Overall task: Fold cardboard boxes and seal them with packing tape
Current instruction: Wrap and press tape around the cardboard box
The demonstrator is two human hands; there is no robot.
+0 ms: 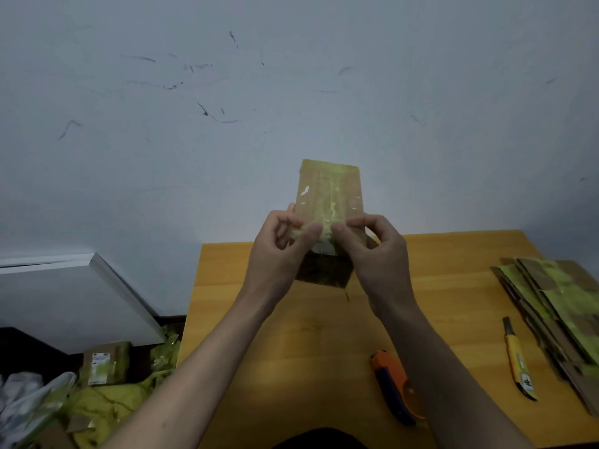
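While the left hand (285,241) and right hand (366,244) pinch the taped cardboard box (329,202) above the bench's (453,254) far edge, flattened cardboard (557,306), a utility knife (518,361) and a tape dispenser (393,387) lie toward its right edge.

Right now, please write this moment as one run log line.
step: pressing tape on box end | left hand: pinches box | right hand: pinches box | box: held above table | tape dispenser, cutter: on table

Both bare forearms were reaching up and forward, hands raised side by side. Left hand (285,236) and right hand (372,243) had thumbs nearly touching, each pinching, fingers curled.
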